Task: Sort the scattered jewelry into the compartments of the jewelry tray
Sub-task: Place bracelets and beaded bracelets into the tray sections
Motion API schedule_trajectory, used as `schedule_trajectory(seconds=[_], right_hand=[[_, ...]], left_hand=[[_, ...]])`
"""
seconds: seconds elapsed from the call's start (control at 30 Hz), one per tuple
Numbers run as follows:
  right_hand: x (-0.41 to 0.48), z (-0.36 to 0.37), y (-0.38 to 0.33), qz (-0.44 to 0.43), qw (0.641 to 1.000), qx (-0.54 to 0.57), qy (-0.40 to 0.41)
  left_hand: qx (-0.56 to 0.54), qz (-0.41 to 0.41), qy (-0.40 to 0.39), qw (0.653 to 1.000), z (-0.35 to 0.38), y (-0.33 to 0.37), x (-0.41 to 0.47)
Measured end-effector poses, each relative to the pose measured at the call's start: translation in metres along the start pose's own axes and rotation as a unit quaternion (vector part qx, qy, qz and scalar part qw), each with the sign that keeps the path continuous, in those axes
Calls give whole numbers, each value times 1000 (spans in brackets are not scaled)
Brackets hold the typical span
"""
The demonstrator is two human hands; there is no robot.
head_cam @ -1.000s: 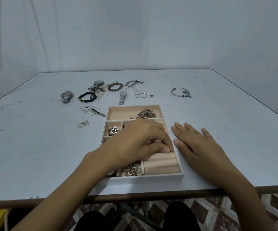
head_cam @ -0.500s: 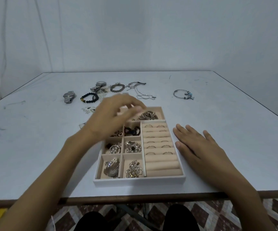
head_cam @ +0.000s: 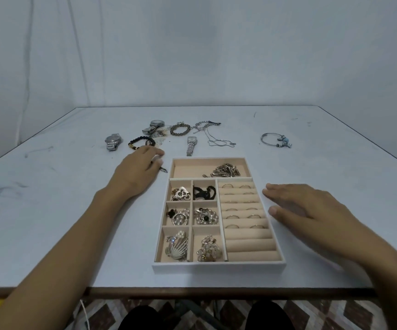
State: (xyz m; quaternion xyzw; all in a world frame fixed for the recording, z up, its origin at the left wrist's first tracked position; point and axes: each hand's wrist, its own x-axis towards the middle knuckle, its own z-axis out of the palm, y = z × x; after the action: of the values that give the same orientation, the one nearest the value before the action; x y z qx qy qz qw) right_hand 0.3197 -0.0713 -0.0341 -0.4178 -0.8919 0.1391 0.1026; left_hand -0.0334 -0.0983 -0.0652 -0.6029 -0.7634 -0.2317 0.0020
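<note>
Left hand (head_cam: 138,171) lies on the tabletop (head_cam: 50,210) by the far-left corner of the jewelry tray (head_cam: 219,267), fingers pinching a small clip (head_cam: 163,170); right hand (head_cam: 311,210) rests beside the tray, fingers loosely spread

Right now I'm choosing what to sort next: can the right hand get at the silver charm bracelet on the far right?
Probably yes. The right hand lies open beside the jewelry tray, holding nothing, and only bare table separates it from the charm bracelet ahead.
</note>
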Motion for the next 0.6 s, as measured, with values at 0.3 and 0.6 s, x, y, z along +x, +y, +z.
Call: schedule_trajectory(seconds=[0.3,0.6], right_hand=[[89,-46,3,11,996,86,-18],[183,-21,41,207,975,-10,78]], left_hand=[[0,0,18,1000,2,-1,1],[5,8,36,999,3,-4,3]])
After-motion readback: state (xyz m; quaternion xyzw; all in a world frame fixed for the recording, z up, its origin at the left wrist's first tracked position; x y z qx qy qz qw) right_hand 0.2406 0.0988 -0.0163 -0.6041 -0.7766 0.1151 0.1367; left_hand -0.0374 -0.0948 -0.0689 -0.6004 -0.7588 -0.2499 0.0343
